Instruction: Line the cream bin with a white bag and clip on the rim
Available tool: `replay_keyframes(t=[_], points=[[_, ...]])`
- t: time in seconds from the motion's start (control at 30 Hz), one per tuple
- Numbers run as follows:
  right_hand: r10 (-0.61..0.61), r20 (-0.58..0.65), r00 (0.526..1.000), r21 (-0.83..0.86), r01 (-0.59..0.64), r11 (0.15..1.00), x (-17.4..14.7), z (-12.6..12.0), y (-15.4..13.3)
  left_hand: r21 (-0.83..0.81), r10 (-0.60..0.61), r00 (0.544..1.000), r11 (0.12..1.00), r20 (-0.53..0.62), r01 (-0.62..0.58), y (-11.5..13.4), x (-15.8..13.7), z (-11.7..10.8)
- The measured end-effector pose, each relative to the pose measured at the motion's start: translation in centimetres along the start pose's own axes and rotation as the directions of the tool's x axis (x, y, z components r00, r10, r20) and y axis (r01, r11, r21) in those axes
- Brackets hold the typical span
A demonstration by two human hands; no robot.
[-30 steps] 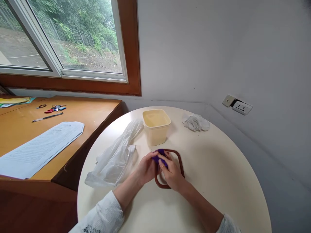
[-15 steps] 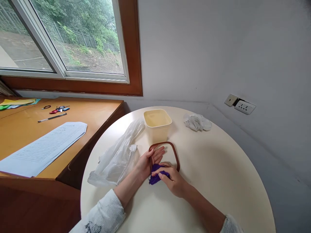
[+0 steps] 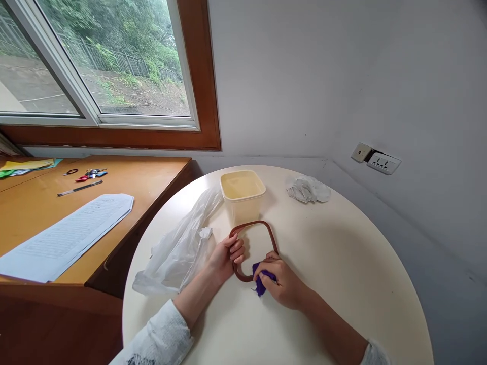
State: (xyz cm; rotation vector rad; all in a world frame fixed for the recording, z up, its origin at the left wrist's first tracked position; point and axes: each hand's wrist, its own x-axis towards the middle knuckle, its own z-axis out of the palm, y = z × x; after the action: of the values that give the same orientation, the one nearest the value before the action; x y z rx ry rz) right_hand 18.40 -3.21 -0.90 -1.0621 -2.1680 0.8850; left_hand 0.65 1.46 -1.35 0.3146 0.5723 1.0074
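A brown, rounded-square ring-like frame (image 3: pixel 272 235) is held up over the table in front of me. My left hand (image 3: pixel 227 256) grips its left side, with the fingers curled round it. A purple cloth (image 3: pixel 260 285) is pinched in my right hand (image 3: pixel 280 280), pressed against the frame's lower right corner. That corner is hidden by the cloth and my fingers. Just behind the frame stands an open, pale yellow square plastic tub (image 3: pixel 243 203), upright on the table.
A crumpled clear plastic bag (image 3: pixel 178 248) lies left of my left hand on the round white table (image 3: pixel 342 304). Another crumpled bag (image 3: pixel 309 189) sits at the back right. A wooden desk (image 3: pixel 152 177) at the left bears papers (image 3: pixel 72 235), a pen (image 3: pixel 79 188) and keys (image 3: pixel 91 175).
The cloth in my right hand has moved rightward along the frame's lower edge, from the left side to the lower right corner. My left fingers, spread before, are now curled round the frame.
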Motion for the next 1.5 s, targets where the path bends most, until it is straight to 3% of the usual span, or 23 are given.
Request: replay_keyframes(t=[0.2,0.4,0.5,0.6,0.67,0.7,0.8,0.83,0.87,0.9,0.97,1.07,1.17,1.23,1.3,1.4,1.5], points=[[0.000,-0.091,0.996,-0.122,-0.011,0.992,-0.2,-1.7,1.1,0.002,-0.045,0.999,0.999,-0.013,0.045,0.2,0.1,-0.2],[0.034,-0.141,0.989,-0.137,-0.053,0.989,-0.2,-2.4,2.2,0.003,-0.101,0.994,0.995,-0.036,0.101,0.3,0.0,0.0],[0.064,-0.184,0.981,-0.033,-0.071,0.997,-0.2,-2.2,2.4,0.006,-0.109,0.993,0.994,-0.048,0.109,0.3,-0.1,0.1],[0.190,-0.269,0.944,0.285,-0.111,0.952,-0.1,-2.3,2.6,0.017,-0.116,0.992,0.993,-0.050,0.117,0.3,-0.1,0.2],[0.328,-0.373,0.868,0.527,-0.093,0.845,0.1,-2.6,2.9,0.028,-0.122,0.992,0.992,-0.043,0.124,0.2,-0.1,0.3],[0.423,-0.441,0.791,0.621,-0.071,0.781,0.2,-2.9,3.1,0.033,-0.122,0.992,0.992,-0.039,0.124,0.2,-0.1,0.3],[0.694,-0.555,0.458,0.789,0.026,0.614,0.6,-3.7,3.8,0.044,-0.109,0.994,0.993,-0.027,0.110,-0.1,-0.2,0.6],[0.743,-0.547,0.385,0.817,0.054,0.574,0.8,-3.9,4.0,0.049,-0.107,0.994,0.993,-0.025,0.108,-0.3,-0.3,0.7],[0.766,-0.534,0.357,0.834,0.076,0.547,0.9,-4.0,4.2,0.055,-0.108,0.994,0.993,-0.024,0.109,-0.4,-0.3,0.8],[0.767,-0.530,0.361,0.839,0.094,0.536,1.0,-4.1,4.3,0.062,-0.110,0.994,0.992,-0.021,0.111,-0.6,-0.4,0.9],[0.721,-0.557,0.412,0.814,0.100,0.572,1.2,-3.7,4.3,0.088,-0.110,0.994,0.990,0.001,0.109,-0.9,-0.6,1.1],[0.572,-0.632,0.523,0.683,0.025,0.730,1.6,-2.3,3.7,0.149,-0.123,0.990,0.983,0.072,0.112,-1.4,-0.8,1.2],[0.347,-0.597,0.723,0.414,-0.093,0.905,1.9,-0.3,2.3,0.182,-0.162,0.977,0.974,0.138,0.135,-1.9,-0.9,1.0],[0.174,-0.468,0.867,0.164,-0.108,0.981,2.0,0.9,1.2,0.196,-0.154,0.975,0.973,0.158,0.121,-2.2,-0.8,0.9],[0.019,-0.307,0.951,-0.078,-0.045,0.996,2.0,1.6,0.3,0.215,-0.118,0.982,0.973,0.145,0.086,-2.5,-0.7,0.7],[-0.092,-0.202,0.975,-0.323,0.022,0.946,1.9,1.8,-0.1,0.219,-0.073,0.989,0.975,0.132,0.043,-2.4,-0.7,0.7],[-0.099,-0.247,0.964,-0.459,-0.026,0.888,1.8,1.3,0.5,0.196,-0.061,0.976,0.980,0.208,0.019,-2.1,-0.8,1.0]])
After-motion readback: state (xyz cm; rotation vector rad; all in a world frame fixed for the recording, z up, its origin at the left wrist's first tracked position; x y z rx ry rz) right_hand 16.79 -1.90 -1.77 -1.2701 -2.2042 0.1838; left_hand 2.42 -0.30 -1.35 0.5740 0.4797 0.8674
